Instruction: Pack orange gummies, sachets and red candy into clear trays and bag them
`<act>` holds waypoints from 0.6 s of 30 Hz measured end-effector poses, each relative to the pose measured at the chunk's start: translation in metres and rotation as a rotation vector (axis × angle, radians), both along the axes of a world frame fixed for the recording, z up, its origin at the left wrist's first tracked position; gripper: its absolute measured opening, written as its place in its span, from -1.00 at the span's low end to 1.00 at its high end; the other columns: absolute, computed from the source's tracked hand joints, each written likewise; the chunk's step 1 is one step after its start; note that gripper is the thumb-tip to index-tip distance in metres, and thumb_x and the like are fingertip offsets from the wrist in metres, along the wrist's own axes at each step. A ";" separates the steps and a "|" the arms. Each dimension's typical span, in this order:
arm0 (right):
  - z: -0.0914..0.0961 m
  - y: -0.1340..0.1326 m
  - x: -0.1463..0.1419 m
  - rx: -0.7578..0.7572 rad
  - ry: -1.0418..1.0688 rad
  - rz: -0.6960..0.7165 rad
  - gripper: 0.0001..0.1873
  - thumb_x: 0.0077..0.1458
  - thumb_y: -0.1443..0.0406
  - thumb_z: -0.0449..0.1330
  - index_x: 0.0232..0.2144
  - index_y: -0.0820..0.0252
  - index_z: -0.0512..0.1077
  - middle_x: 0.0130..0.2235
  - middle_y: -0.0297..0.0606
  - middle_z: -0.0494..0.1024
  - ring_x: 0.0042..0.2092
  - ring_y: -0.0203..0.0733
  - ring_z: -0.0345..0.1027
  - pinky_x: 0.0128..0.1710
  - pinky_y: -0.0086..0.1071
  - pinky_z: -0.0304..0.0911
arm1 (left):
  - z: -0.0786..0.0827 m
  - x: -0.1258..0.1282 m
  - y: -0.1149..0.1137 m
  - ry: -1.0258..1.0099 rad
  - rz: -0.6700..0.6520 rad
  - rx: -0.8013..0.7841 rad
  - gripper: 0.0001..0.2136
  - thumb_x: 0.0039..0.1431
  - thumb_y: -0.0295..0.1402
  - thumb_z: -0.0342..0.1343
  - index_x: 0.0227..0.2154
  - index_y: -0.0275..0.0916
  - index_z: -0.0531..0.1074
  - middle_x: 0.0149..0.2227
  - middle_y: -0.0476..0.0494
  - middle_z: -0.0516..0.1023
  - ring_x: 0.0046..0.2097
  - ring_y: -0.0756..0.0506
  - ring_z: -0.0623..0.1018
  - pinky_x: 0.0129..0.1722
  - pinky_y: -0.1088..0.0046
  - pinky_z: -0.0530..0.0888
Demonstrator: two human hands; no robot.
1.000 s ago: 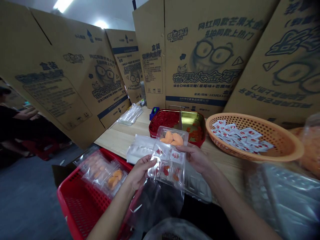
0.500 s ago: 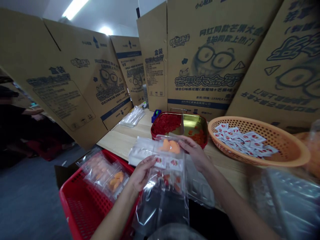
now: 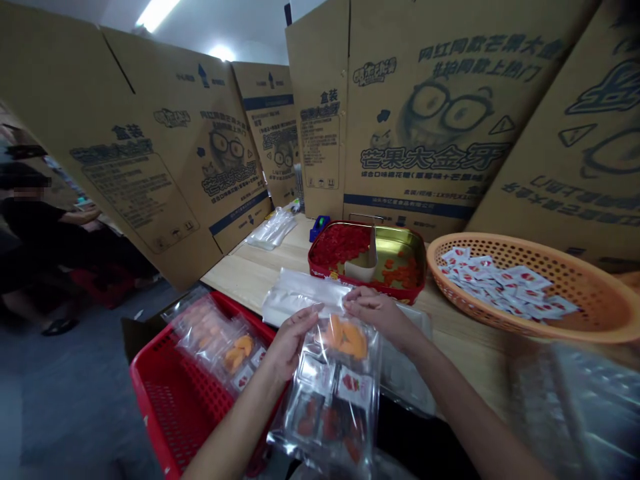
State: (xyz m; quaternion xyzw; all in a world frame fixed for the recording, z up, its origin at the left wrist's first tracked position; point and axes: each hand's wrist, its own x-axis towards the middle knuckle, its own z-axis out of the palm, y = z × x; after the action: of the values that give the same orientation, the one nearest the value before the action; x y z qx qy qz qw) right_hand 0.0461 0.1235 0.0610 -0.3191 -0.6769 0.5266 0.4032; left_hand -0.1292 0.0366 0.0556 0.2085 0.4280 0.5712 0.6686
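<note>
A clear plastic bag [image 3: 327, 417] hangs upright between my hands, with a clear compartment tray inside it. Orange pieces [image 3: 345, 339] fill the tray's top, small printed sachets [image 3: 354, 385] sit in the middle, and red pieces [image 3: 330, 423] lie at the bottom. My left hand [image 3: 294, 340] pinches the bag's upper left edge. The upper right edge is between the fingers of my right hand [image 3: 377, 315]. Just beyond my hands lies a stack of flat clear bags [image 3: 287, 300] on the table.
Filled bags [image 3: 210, 343] rest on a red basket [image 3: 165, 427] at left. Behind are a divided red tin [image 3: 367, 283] of red and orange pieces and a blue tape dispenser [image 3: 319, 229]. An orange basket [image 3: 600, 293] holds sachets. Cardboard [image 3: 420, 133] walls the table. A person [image 3: 40, 220] sits far left.
The filled tray has gone down into the bag, and its orange end now sits below my fingers. My hands have moved to the bag's top edge. The view has shifted slightly.
</note>
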 end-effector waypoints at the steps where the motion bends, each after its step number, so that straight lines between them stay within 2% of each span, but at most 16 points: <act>1: 0.000 -0.001 -0.001 0.007 -0.014 0.018 -0.74 -0.11 0.14 0.25 -0.68 0.14 0.51 -0.38 -0.27 0.45 -0.28 -0.22 0.28 -0.25 -0.34 0.16 | 0.001 0.001 -0.002 0.016 0.000 0.003 -0.66 -0.11 -0.34 0.26 -0.20 -0.28 0.47 -0.31 -0.14 0.56 -0.33 -0.05 0.54 -0.30 0.46 0.45; 6: 0.000 -0.011 -0.012 -0.084 0.050 -0.031 -0.73 -0.15 0.15 0.27 -0.71 0.19 0.46 -0.38 -0.28 0.43 -0.29 -0.22 0.27 -0.25 -0.34 0.14 | 0.004 0.004 -0.012 0.109 -0.017 0.079 -0.72 -0.08 -0.31 0.25 -0.26 -0.30 0.48 -0.35 -0.14 0.57 -0.34 -0.04 0.54 -0.28 0.47 0.43; 9: 0.003 -0.016 -0.018 -0.145 0.157 -0.114 -0.76 -0.22 0.17 0.32 -0.68 0.20 0.42 -0.28 -0.27 0.44 -0.23 -0.21 0.28 -0.23 -0.35 0.14 | 0.008 -0.002 -0.019 0.130 0.044 0.098 -0.74 -0.08 -0.32 0.25 -0.29 -0.30 0.49 -0.37 -0.13 0.57 -0.35 -0.02 0.53 -0.28 0.48 0.43; 12: 0.012 -0.021 -0.015 -0.131 0.303 -0.248 -0.83 -0.20 0.20 0.31 -0.54 0.17 0.45 -0.12 -0.26 0.41 -0.07 -0.18 0.24 -0.13 -0.35 0.12 | 0.019 -0.027 -0.030 0.198 0.237 0.087 -0.74 -0.15 -0.34 0.30 -0.34 -0.30 0.51 -0.39 -0.09 0.57 -0.37 0.01 0.52 -0.32 0.53 0.42; 15: 0.024 -0.029 -0.002 -0.075 0.427 -0.357 -0.83 -0.17 0.25 0.30 -0.44 0.13 0.44 -0.10 -0.29 0.42 -0.01 -0.18 0.22 0.01 -0.29 0.06 | 0.028 -0.069 -0.045 0.285 0.518 0.151 -0.72 -0.21 -0.33 0.32 -0.36 -0.30 0.50 -0.36 -0.09 0.57 -0.33 -0.01 0.53 -0.30 0.53 0.44; 18: 0.033 -0.045 0.019 -0.036 0.421 -0.392 -0.84 -0.15 0.26 0.29 -0.43 0.10 0.42 -0.12 -0.31 0.44 0.00 -0.13 0.24 0.05 -0.18 0.06 | 0.017 -0.112 -0.058 0.355 0.826 0.199 -0.67 -0.22 -0.29 0.31 -0.31 -0.25 0.47 -0.34 -0.05 0.57 -0.34 -0.02 0.54 -0.31 0.49 0.46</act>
State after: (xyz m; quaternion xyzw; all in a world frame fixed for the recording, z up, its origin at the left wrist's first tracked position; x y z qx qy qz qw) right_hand 0.0647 0.0788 0.0937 -0.3349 -0.4942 0.5053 0.6231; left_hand -0.2414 -0.0218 0.0730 0.1782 0.5260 0.7837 0.2781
